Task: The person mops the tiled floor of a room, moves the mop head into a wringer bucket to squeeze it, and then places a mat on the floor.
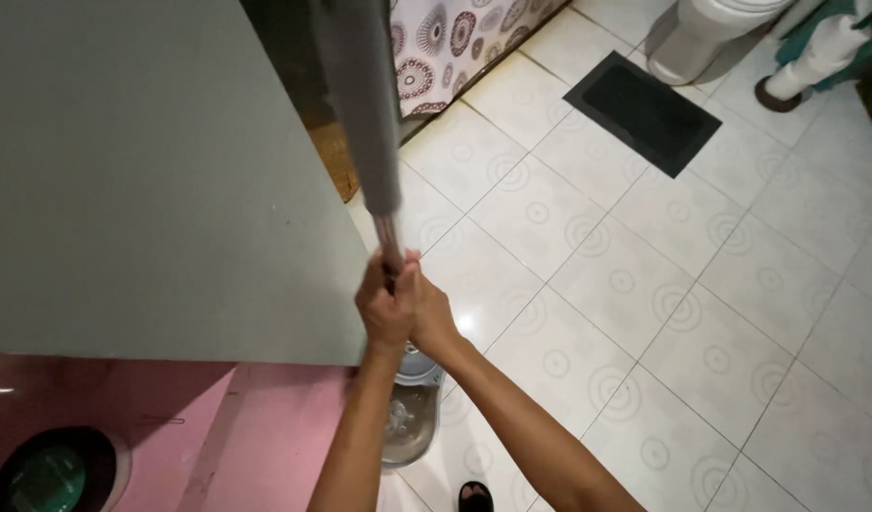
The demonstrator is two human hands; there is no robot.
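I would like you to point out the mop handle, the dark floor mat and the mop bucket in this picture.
mop handle [365, 114], head view, on its grey sleeve.
dark floor mat [642, 111], head view, at its middle.
mop bucket [408, 427], head view, on the grey basin under the arms.

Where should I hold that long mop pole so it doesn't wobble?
Probably best on the thin bare section of the mop pole, just below the fat grey sleeve. It is narrow enough for fingers to wrap fully. Come from both sides, as the left hand and right hand do here, stacked close together, with the pole standing nearly upright over the spin bucket.
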